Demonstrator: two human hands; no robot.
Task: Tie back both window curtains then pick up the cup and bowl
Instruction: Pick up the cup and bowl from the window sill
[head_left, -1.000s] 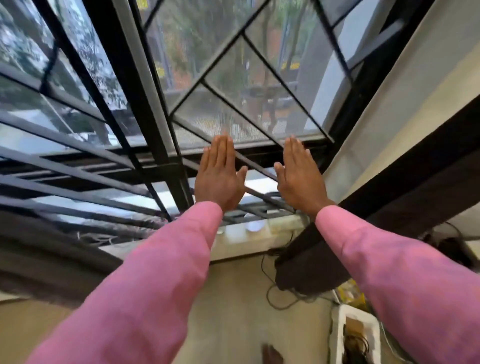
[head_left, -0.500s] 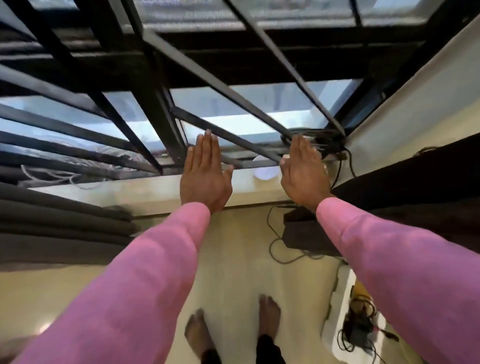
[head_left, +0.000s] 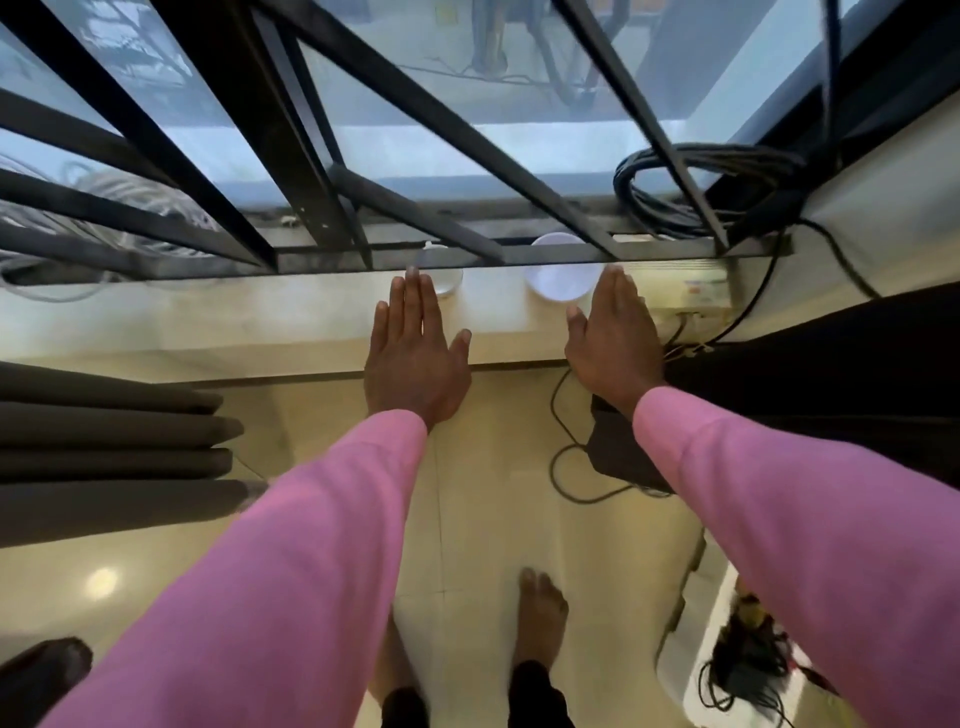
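Hands stretch flat toward the sill (head_left: 208, 322), one lined up with each dish, probably so both can be lifted together. The left hand (head_left: 415, 358) is open, fingertips at the small clear cup (head_left: 448, 278). The right hand (head_left: 615, 338) is open too, just beside the white bowl (head_left: 558, 283). The left curtain (head_left: 104, 457) and the right curtain (head_left: 831, 395) are drawn aside; whether they are tied I cannot tell.

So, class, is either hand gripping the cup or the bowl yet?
No: the left hand and right hand are flat, fingers straight, while the cup and bowl stand on the sill.
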